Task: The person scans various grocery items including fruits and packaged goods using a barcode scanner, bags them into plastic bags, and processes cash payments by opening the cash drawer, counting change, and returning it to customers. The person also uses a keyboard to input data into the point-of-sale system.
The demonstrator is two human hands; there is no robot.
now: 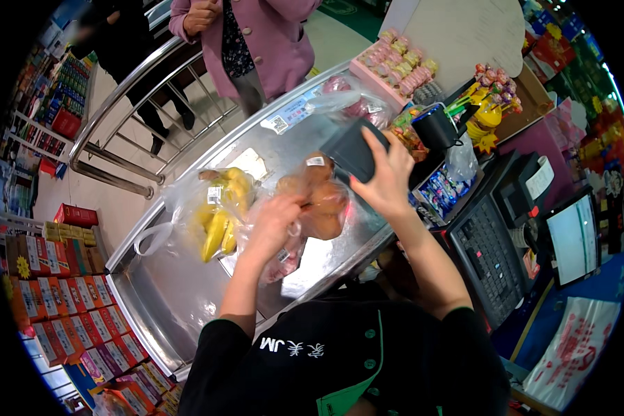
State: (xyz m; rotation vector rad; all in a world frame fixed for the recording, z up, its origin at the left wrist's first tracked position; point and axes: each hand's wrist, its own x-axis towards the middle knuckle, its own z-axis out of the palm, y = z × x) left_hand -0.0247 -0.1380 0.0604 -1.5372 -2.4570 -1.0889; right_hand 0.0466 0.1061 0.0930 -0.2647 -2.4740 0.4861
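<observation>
My right hand [387, 179] grips a dark handheld barcode scanner [356, 151] above the metal checkout counter [174, 291]. Under the scanner lies a clear plastic bag of round brown produce [325, 203] with a barcode label. My left hand [275, 223] rests at that bag's left side, its fingers closed on the plastic. A bag of bananas [221, 208], also labelled, lies to the left. Partly beneath my left hand is a bag of pinkish food [286, 260], its contents unclear. Another bag with dark pink produce [353, 101] sits at the counter's far side.
Right of the counter stand a pink candy box [400, 67], a black cylindrical device [437, 127], a keyboard [489, 255] and a screen [574, 236]. A metal railing [119, 93] runs beyond the counter, where a person in a pink coat [270, 41] stands. Another person is farther back.
</observation>
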